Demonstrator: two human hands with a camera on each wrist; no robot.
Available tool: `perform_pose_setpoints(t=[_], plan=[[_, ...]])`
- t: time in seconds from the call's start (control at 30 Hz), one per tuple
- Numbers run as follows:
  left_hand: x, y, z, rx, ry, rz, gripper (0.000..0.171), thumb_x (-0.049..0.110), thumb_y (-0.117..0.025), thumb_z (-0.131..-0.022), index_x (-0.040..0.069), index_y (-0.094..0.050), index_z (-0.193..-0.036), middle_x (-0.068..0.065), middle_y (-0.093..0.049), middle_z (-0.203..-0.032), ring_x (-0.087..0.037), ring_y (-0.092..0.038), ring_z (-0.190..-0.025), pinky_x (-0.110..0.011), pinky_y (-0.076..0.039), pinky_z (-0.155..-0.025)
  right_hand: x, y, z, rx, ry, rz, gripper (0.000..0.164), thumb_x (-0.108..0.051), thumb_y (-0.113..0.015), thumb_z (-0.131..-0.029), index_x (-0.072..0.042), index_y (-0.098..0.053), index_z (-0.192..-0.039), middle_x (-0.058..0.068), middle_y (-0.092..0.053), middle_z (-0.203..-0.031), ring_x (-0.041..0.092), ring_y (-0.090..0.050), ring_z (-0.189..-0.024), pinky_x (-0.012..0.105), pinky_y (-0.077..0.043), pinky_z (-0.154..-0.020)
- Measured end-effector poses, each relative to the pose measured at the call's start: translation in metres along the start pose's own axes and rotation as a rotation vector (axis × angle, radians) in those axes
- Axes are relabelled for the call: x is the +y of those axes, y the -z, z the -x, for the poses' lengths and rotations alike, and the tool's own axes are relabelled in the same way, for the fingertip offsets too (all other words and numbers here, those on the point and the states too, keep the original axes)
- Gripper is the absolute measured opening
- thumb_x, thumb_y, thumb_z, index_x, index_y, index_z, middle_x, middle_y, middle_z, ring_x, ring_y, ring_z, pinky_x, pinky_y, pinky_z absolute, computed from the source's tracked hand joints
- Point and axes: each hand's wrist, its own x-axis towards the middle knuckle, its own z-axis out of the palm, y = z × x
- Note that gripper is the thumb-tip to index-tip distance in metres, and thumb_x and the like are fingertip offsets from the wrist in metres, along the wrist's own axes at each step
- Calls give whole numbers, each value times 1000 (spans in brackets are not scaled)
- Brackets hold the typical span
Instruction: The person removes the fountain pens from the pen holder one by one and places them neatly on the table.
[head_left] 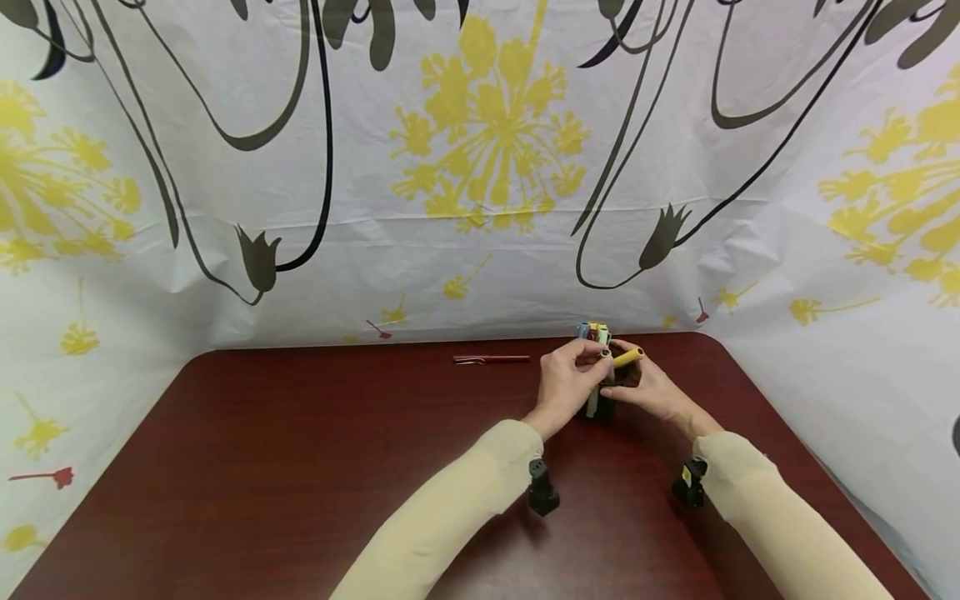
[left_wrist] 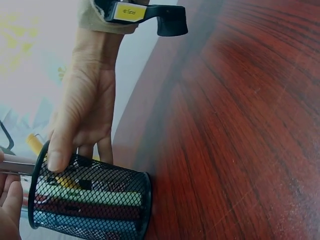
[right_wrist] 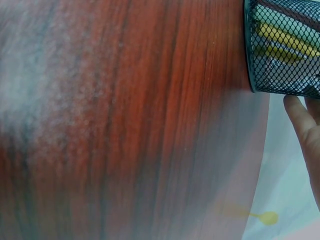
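Note:
A black wire-mesh pen holder [left_wrist: 90, 197] stands near the table's far edge with several pens and markers in it. My right hand [head_left: 656, 390] grips its side, the thumb [left_wrist: 59, 155] over the mesh at the rim and the other fingers behind. At the holder's mouth my left hand [head_left: 567, 385] pinches a pale greyish pen [left_wrist: 19, 165], its far end inside the rim. A yellow marker [head_left: 628, 357] leans out of the holder towards the right hand. In the right wrist view, the holder [right_wrist: 285, 52] shows at the upper right, with right-hand fingers [right_wrist: 300, 117] beside it.
A dark red pen with a metal clip [head_left: 491, 359] lies near the far edge, left of the holder. The reddish-brown wooden table [head_left: 300, 475] meets a white curtain-like sheet [head_left: 360, 283] with floral prints at the back and sides.

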Motion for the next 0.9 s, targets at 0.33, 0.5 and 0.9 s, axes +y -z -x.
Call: perform_pose_setpoints(t=[0.33,0.5,0.9], plan=[[-3,11,-3,109,14,59,18,12,-69,-85,6,-72,-102,-7,-72,-93,-8,-68,-81,-14,-53,-70,-1,0,1,-1,-3,9,79,-7,-70,-84,-2,-21,-145,24,-36,-139,-8,-43,-107,9,-41,-84],[-7,17,-3,151,25,50,18,13,-69,-86,8,-72,-104,-6,-72,-92,-9,-68,-79,-15,-53,-68,1,0,0,4,-16,16,79,-9,-71,-83,-5,-22,-146,22,-36,-140,-7,-43,-108,9,-40,-84],[-12,31,-5,268,92,133,17,12,-70,-85,7,-73,-101,-9,-72,-91,-15,-69,-79,-17,-53,-68,-1,0,-1,16,-13,64,80,-11,-71,-84,-3,-22,-146,25,-37,-138,0,-43,-109,11,-42,-82]])
